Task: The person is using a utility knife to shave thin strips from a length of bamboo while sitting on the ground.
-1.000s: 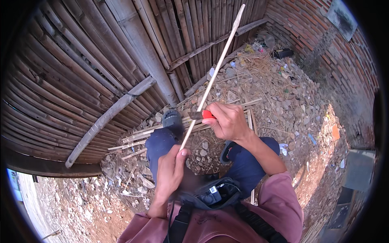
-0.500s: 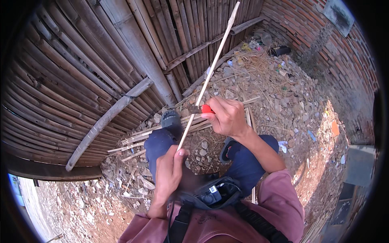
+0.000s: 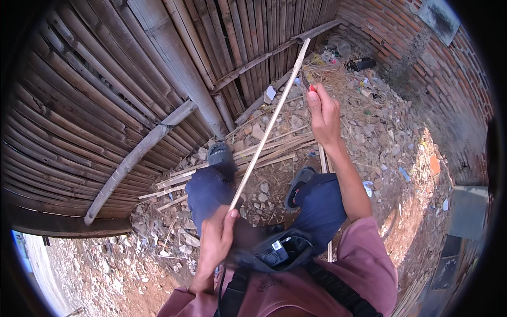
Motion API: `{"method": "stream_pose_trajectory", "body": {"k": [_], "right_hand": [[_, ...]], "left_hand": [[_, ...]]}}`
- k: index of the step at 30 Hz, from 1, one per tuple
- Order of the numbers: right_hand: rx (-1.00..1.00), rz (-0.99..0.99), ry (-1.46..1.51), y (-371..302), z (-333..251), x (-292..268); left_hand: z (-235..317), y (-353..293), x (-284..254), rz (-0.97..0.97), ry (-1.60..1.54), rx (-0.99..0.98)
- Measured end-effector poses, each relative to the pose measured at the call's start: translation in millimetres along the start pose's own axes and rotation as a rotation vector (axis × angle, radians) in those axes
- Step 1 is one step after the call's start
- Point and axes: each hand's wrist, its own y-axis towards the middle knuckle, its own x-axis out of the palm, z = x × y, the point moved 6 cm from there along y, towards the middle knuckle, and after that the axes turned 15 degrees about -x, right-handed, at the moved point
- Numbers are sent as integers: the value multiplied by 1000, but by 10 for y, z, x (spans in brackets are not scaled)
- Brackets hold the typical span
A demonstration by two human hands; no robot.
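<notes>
My left hand (image 3: 216, 236) is closed round the lower end of a long, pale bamboo strip (image 3: 270, 129), thumb lying along it. From there the strip slants up and away to the right, its far end in the air before the bamboo wall. To the right of the strip's upper half, my right hand (image 3: 326, 113) is closed on a red-handled knife (image 3: 312, 89). Only a bit of the red handle shows above the fingers; its dark blade is hard to make out against the rubble. The knife hand looks apart from the strip.
More split bamboo strips (image 3: 285, 149) lie on the stony ground beyond my feet. A slatted bamboo wall (image 3: 100, 121) rises on the left, a brick wall (image 3: 401, 42) at the far right. An open dark pouch (image 3: 277, 251) sits at my waist.
My right hand has moved up and away along the strip with the knife, off the strip's middle. The strip's far end has dropped lower in view; my left hand keeps its hold.
</notes>
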Motion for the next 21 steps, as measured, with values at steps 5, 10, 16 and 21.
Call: {"method": "stream_pose_trajectory", "body": {"k": [5, 10, 16, 21], "right_hand": [[-126, -177, 125, -234, -607, 329], [-337, -243, 111, -399, -944, 555], [-424, -212, 78, -414, -1026, 551], [-440, -218, 32, -361, -1044, 509]], "left_hand": [[139, 107, -42, 18, -40, -13], [250, 151, -9, 20, -50, 5], [337, 142, -12, 21, -62, 13], [335, 130, -20, 52, -48, 55]]}}
